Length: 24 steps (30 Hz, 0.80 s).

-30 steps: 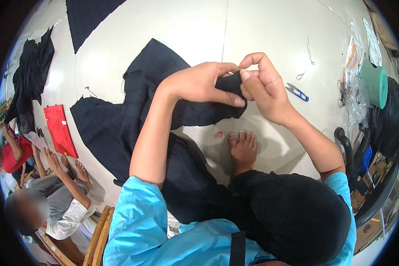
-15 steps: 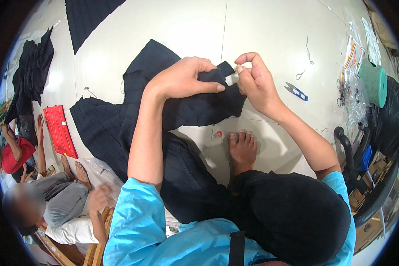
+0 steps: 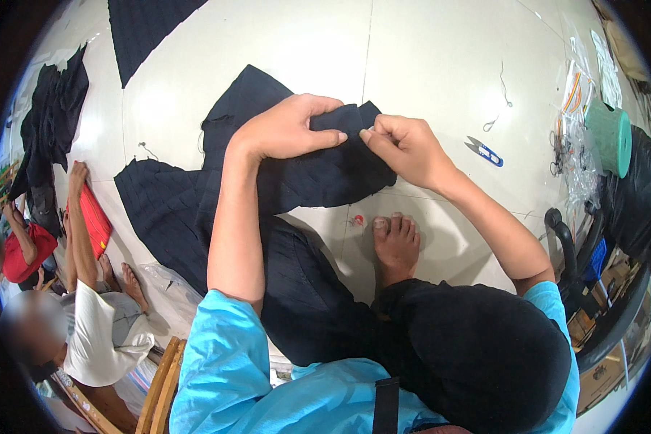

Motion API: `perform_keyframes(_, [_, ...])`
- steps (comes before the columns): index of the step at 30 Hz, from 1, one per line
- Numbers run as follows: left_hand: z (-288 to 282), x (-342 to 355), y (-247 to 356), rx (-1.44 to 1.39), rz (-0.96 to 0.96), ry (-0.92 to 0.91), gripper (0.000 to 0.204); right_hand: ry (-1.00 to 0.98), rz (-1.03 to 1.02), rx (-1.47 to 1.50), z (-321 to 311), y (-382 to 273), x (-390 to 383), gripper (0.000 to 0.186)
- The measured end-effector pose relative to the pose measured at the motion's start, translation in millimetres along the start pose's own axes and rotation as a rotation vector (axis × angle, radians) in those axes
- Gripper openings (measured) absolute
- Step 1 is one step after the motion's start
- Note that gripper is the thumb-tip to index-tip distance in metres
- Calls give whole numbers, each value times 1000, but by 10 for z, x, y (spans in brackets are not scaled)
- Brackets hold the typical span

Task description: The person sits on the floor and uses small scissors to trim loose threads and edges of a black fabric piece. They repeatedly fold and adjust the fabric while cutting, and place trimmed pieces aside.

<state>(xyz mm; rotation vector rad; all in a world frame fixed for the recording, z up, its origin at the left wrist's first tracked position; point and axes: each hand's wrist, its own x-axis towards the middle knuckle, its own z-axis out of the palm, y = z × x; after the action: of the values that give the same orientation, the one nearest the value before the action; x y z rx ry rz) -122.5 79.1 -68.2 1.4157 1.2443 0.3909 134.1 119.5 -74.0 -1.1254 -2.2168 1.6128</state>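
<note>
Dark navy ribbed cloth [image 3: 318, 177], apparently part of a garment, is stretched over my lap and the floor before me. My left hand [image 3: 286, 130] is closed on its upper part, thumb on top and fingers behind. At the cloth's right edge, the thumb and index finger of my right hand [image 3: 409, 148] are pinched together on a narrow flap beside the left thumb. Whether a needle or thread is also in that pinch cannot be made out. Blue-handled thread snips [image 3: 484, 151] lie on the floor to the right of my right hand.
Loose thread [image 3: 504, 90] lies beyond the snips. A green spool [image 3: 609, 137] and clear plastic [image 3: 582, 173] are at the right. Another dark cloth [image 3: 148, 36] lies at the far left. A co-worker [image 3: 98, 325] sits at left, hands on a red folded packet [image 3: 96, 220].
My right hand has moved left and its raised fingers have closed into a pinch at the cloth's edge. My left hand has barely shifted. The co-worker has reached forward to the red packet.
</note>
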Motion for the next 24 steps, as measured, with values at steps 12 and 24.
perform_keyframes(12, [88,82,-44,-88,-45,-76,29,110,217,421,191,117,-35,52])
perform_keyframes(24, [-77,68,-28,-88,-100,-105,42,204,361,907,84,133,-231,49])
